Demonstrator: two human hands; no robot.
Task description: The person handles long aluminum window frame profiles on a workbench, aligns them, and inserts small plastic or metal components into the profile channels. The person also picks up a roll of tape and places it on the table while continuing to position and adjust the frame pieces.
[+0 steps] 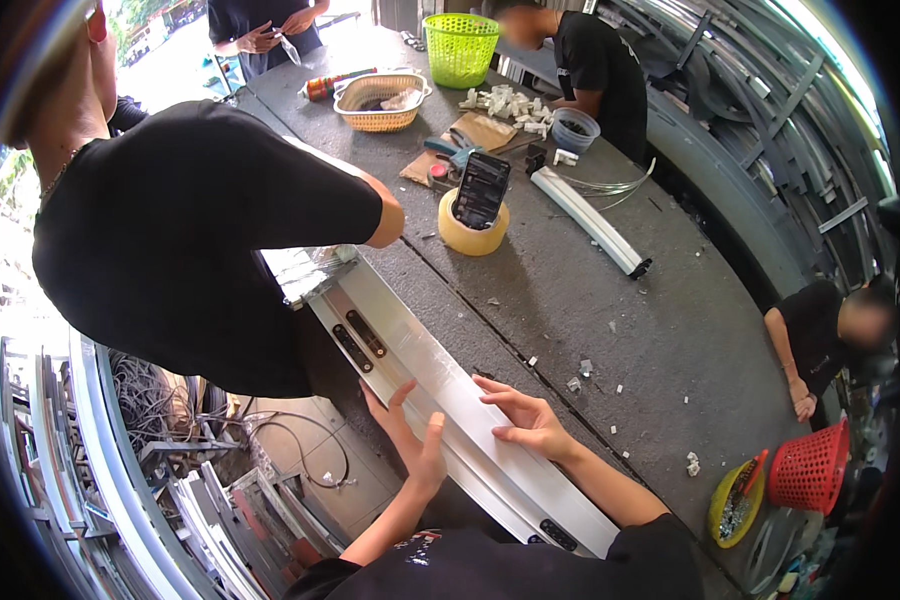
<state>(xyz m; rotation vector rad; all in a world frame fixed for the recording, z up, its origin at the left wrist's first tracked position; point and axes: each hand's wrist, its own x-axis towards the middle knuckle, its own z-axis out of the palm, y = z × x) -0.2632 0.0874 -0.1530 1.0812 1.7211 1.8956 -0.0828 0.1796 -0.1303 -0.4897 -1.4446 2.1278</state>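
Observation:
A long white metal profile (450, 385) lies slantwise along the near edge of the table, from the middle toward my body. Dark oblong fittings (358, 340) are set in its far part, and another dark fitting (558, 534) sits at the near end. My left hand (415, 445) is at the profile's left edge, fingers spread and thumb raised. On the other side, my right hand (532, 425) rests on the profile with its fingers and thumb apart. Clear wrapping (320, 272) covers the far end, beside a co-worker in black (200, 240).
A phone (481, 190) leans in a tape roll (473, 235) on the grey table (570, 320). Beyond are a cream basket (382, 118), a green basket (460, 50) and a white bar (592, 222). A red basket (810, 468) stands at right. Other people surround the table.

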